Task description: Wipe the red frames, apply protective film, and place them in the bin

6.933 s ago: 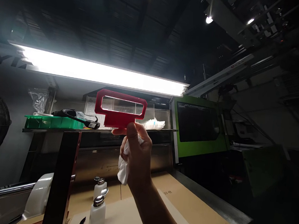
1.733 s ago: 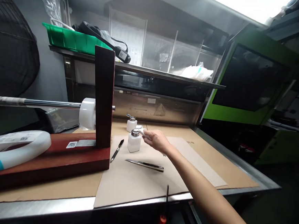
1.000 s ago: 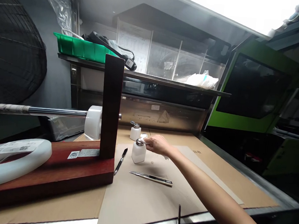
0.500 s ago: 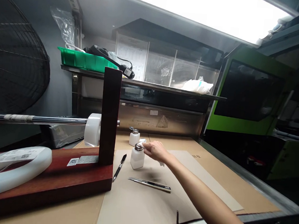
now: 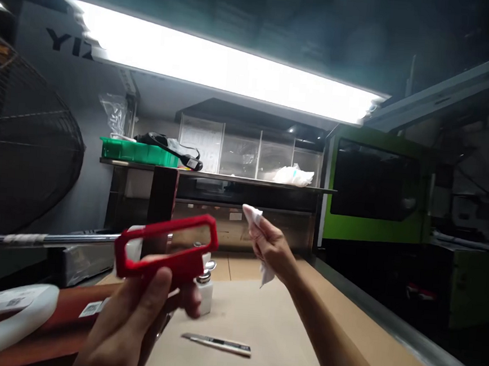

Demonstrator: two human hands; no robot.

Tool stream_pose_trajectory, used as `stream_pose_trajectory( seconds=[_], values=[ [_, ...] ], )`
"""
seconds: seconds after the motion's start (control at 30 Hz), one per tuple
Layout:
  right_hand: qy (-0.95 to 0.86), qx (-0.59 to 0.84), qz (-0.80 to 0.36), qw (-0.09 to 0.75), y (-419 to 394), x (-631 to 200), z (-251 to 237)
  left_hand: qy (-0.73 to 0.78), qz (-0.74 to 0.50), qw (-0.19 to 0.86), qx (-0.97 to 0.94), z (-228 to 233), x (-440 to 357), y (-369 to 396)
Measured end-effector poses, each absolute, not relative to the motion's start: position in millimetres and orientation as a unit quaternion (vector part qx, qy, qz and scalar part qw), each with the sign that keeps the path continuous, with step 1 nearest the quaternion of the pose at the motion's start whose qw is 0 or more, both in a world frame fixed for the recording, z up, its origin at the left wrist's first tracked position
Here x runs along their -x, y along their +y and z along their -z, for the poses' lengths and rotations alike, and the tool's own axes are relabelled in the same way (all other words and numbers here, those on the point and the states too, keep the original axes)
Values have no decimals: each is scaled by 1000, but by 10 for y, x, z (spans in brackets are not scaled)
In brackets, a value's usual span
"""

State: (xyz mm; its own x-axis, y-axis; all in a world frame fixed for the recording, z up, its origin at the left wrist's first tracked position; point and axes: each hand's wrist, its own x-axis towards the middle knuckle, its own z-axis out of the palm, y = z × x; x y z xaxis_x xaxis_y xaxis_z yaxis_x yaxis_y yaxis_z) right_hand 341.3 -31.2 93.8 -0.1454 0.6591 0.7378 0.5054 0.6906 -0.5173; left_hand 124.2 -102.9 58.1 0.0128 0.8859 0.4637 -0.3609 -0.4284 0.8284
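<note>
Up close at a workbench, the person's left hand point(image 5: 132, 321) grips a red plastic frame point(image 5: 166, 249) by its lower tab, thumb over the front, holding it raised at the near left. The right hand point(image 5: 273, 250) is lifted just right of the frame, fingers pinched shut on a white wiping cloth point(image 5: 261, 240) that pokes above the fingertips and hangs below the palm. Behind the frame stands a white dispenser bottle point(image 5: 205, 290) with a metal cap, partly hidden by the left fingers. A utility knife point(image 5: 217, 344) lies flat on the cardboard-covered bench point(image 5: 343, 332) below both hands. Large dark letters reading "YIZ" point(image 5: 64, 43) show on the panel at far left, beside the bright strip light point(image 5: 219, 68); the rest is cut off. A label on the white roll point(image 5: 1, 313) at near left is too blurred to read.
</note>
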Motion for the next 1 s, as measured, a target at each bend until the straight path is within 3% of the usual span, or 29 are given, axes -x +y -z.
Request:
stream_pose_trajectory(
  seconds=[0.07, 0.13, 0.23, 0.37, 0.73, 1.0],
  values=[
    [-740, 311, 20, 596, -693, -3500, -1195, 162, -682, 462, -543, -962, -1386, -967],
    [-731, 270, 171, 603, -1052, -3561, -1397, 78, -680, 448, -576, -1273, -1533, -977],
    [-712, 253, 343, 558, -1471, -3617, -1589, -16, -648, 430, -629, -1588, -1725, -1050],
    [-674, 277, 471, 497, -1805, -3679, -1746, -70, -615, 425, -661, -1835, -1912, -1169],
    [-577, 326, 627, 410, -2052, -3682, -1977, -96, -576, 401, -706, -2075, -2035, -1437],
    [-562, 317, 651, 400, -2063, -3591, -2005, -87, -575, 398, -710, -2073, -1987, -1473]
  ],
)
